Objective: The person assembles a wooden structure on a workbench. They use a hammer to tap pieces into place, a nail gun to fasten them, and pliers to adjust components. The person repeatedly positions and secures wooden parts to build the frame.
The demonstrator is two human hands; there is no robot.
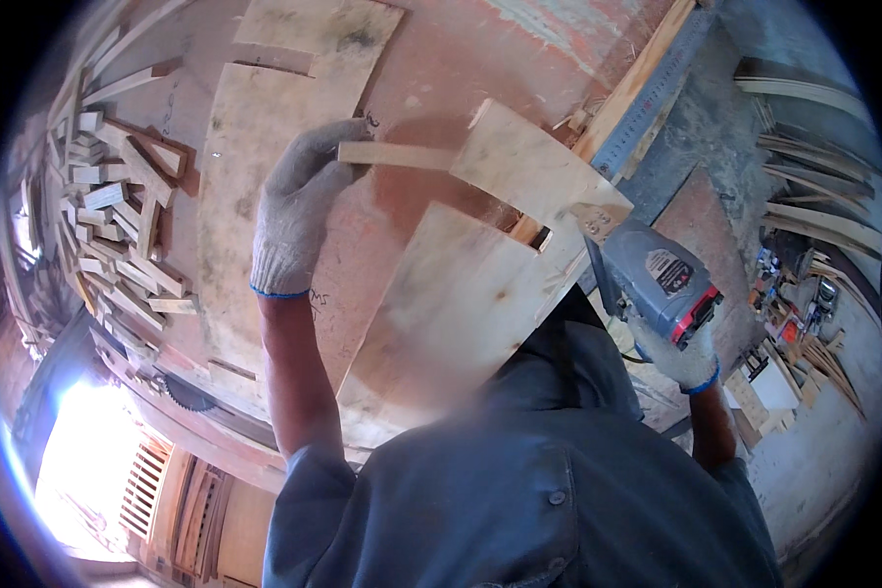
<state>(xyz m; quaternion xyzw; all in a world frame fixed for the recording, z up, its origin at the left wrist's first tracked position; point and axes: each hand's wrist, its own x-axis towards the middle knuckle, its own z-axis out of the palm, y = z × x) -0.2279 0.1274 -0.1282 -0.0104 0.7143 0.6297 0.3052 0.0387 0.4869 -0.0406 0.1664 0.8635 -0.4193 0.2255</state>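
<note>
My left hand, in a white knit glove with a blue cuff, pinches one end of a narrow wood strip. The strip's other end meets the edge of a pale plywood panel, which has a long slot cut into it. My right hand, gloved the same way, grips a grey power tool with red trim at the panel's right edge. The tool's body hides its working end and most of my right fingers. Left of the strip lies a second slotted plywood panel.
Several short wood offcuts are heaped at the left of the reddish table. A circular saw blade sticks up near its lower left edge. A steel ruler lies along a timber at the upper right. Planks and tools lie beyond.
</note>
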